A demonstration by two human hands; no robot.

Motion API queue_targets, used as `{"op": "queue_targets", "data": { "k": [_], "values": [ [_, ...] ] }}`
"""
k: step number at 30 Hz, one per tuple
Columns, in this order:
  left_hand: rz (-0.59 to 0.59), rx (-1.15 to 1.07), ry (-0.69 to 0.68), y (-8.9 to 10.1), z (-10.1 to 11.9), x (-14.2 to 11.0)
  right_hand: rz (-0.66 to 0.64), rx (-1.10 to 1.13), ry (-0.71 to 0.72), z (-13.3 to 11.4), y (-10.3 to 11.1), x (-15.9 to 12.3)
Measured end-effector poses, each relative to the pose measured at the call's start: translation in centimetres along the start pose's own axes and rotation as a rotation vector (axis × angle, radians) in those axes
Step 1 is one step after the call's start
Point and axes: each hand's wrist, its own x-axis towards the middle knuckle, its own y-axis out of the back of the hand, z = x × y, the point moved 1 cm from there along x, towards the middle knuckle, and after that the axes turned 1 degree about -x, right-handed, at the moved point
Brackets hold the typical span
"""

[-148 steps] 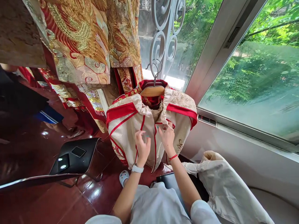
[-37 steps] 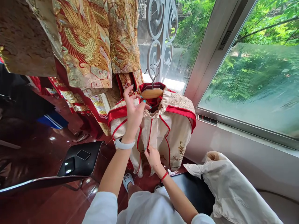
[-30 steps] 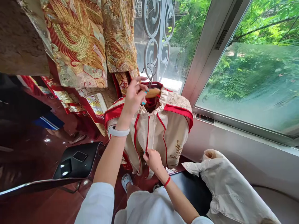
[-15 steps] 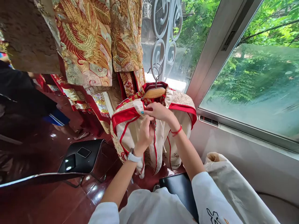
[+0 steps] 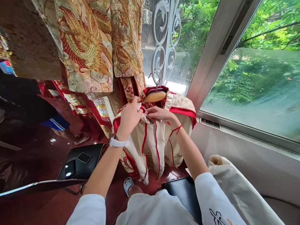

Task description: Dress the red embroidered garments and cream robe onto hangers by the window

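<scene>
Both hands at the collar of the cream jacket.
Left hand and right hand pinch its front edges together, just below the wooden hanger.

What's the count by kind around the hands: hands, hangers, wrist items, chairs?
Hands: 2, the left hand and the right hand, both gripping the cream and red garment at its collar
Wooden hanger: 1
Wrist items: 2, a white watch and a red string bracelet
Black chair: 1
Total: 6
</scene>
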Motion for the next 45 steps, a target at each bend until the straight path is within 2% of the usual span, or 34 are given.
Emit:
{"op": "queue_targets", "data": {
  "k": [4, 7, 10, 12, 13, 15, 18, 21, 23, 25, 27, 29, 31, 34, 37, 38, 41, 43, 45],
  "values": [
    [0.048, -0.627, -0.089, -0.3, -2.5, -0.4, 0.283, 0.186, 0.086, -0.1, -0.6, 1.3],
    [0.179, -0.874, -0.124, -0.2, -3.7, -0.2, 0.517, 0.397, 0.244, -1.1, 0.6, 0.3],
    [0.263, -0.924, -0.138, 0.2, -4.3, 0.5, 0.841, 0.484, 0.516, -2.7, 2.6, -3.8],
    [0.254, -0.883, -0.156, 0.4, -4.8, 1.1, 0.962, 0.465, 0.607, -3.2, 2.6, -7.7],
    [0.237, -0.848, -0.165, 0.4, -5.0, 1.4, 0.979, 0.448, 0.590, -3.3, 1.9, -9.6],
    [0.194, -0.759, -0.176, 0.3, -5.4, 1.7, 0.978, 0.433, 0.485, -2.7, -0.9, -12.7],
    [0.200, -0.637, -0.167, -0.4, -5.4, 0.4, 0.939, 0.559, 0.353, -0.3, -7.6, -14.6],
    [0.278, -0.654, -0.087, -2.1, -4.0, -4.0, 0.736, 0.805, 0.288, 3.0, -14.7, -13.9],
    [0.255, -0.767, 0.065, -3.9, -2.6, -8.0, 0.619, 0.936, 0.226, 5.2, -18.4, -12.9],
    [0.098, -0.922, 0.270, -5.8, -1.2, -11.6, 0.535, 1.021, 0.154, 7.0, -20.7, -12.1],
    [-0.051, -1.067, 0.427, -7.3, -0.2, -13.9, 0.493, 1.030, 0.092, 8.2, -21.1, -11.7],
    [-0.097, -1.169, 0.508, -8.0, 0.0, -14.9, 0.559, 0.923, 0.067, 8.6, -19.2, -11.8],
    [-0.073, -1.220, 0.525, -8.1, -0.2, -15.0, 0.753, 0.684, 0.076, 7.9, -15.5, -12.3],
    [-0.111, -1.216, 0.478, -8.3, -0.7, -14.6, 1.084, 0.147, 0.100, 4.9, -8.3, -12.4],
    [-0.172, -1.134, 0.436, -9.0, -0.8, -14.7, 1.300, -0.368, 0.066, 0.8, -1.9, -10.2],
    [-0.176, -1.090, 0.426, -9.2, -0.9, -14.8, 1.290, -0.512, 0.003, -0.4, -0.3, -9.0],
    [-0.194, -0.960, 0.418, -9.7, -1.5, -15.9, 1.053, -0.826, -0.217, -2.7, 3.3, -6.0],
    [-0.220, -0.922, 0.433, -10.0, -2.0, -17.1, 0.907, -0.931, -0.291, -3.1, 4.5, -5.2],
    [-0.217, -0.915, 0.443, -10.7, -2.7, -18.4, 0.840, -0.969, -0.288, -2.9, 5.0, -5.4]
  ]
}}
